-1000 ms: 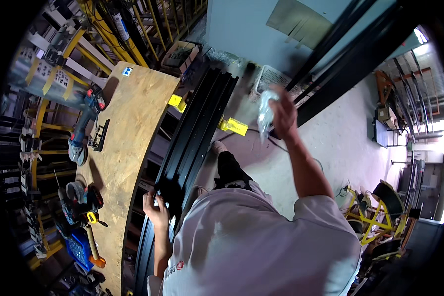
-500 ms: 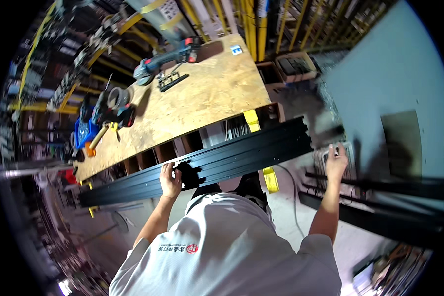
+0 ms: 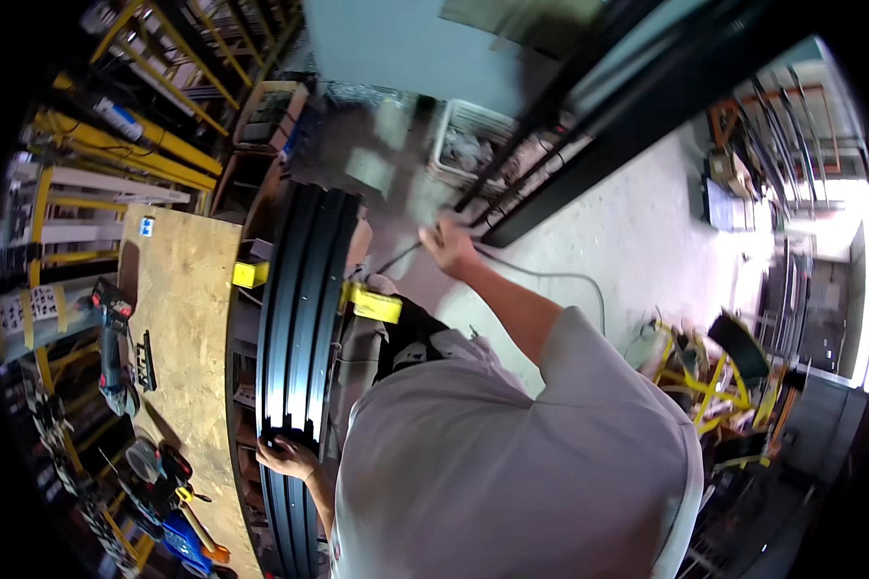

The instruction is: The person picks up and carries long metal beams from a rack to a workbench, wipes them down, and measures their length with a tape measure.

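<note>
Long black ribbed metal profiles (image 3: pixel 304 318) lie lengthwise beside the workbench, with a jagged dark end or cut-out partway along. My left hand (image 3: pixel 290 459) is closed around the edge at that dark spot, its thumb on top; some fingers are hidden. My right hand (image 3: pixel 451 247) is out over the floor, slightly blurred, with thumb and forefinger apart and nothing visible between them. It is close to the near ends of several long black bars (image 3: pixel 608 135) that slant away to the upper right, without clear contact.
The chipboard workbench (image 3: pixel 188 289) on the left carries a cordless grinder (image 3: pixel 116 357), a small black part (image 3: pixel 146 361), a drill (image 3: pixel 169 468) and a hammer (image 3: pixel 201 531). Yellow supports (image 3: pixel 372 303) stick out beside the profiles. A white crate (image 3: pixel 473 135) and a cable (image 3: pixel 560 276) are on the floor.
My view has turned far to the right, so the bench now lies on the left. My left hand stays at the profile's dark cut-out. My right hand has come close to the black bars' ends.
</note>
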`<action>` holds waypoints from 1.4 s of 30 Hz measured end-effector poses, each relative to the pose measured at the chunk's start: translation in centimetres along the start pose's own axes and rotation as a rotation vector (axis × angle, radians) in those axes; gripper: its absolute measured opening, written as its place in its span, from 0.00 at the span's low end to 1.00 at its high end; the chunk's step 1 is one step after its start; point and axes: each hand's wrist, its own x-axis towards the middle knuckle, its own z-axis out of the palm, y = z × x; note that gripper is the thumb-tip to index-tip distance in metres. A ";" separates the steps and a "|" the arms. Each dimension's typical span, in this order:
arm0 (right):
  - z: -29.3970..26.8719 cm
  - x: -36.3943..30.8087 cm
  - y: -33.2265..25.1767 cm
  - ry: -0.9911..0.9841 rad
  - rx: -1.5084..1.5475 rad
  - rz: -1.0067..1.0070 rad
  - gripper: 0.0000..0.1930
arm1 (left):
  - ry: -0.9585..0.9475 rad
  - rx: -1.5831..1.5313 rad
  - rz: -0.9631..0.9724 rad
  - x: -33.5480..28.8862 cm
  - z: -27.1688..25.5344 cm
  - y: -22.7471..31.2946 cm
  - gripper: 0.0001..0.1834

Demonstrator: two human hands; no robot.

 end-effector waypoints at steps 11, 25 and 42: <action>-3.8 -38.0 32.0 -0.583 0.508 1.274 0.43 | 0.019 -0.117 0.034 0.4 0.6 1.5 0.19; -24.2 -9.3 49.1 0.267 0.439 0.859 0.33 | -0.622 -0.291 0.336 -12.6 9.7 26.6 0.19; -20.4 30.3 68.5 -0.166 0.303 0.235 0.28 | -1.237 0.787 -0.187 -33.1 10.2 44.7 0.16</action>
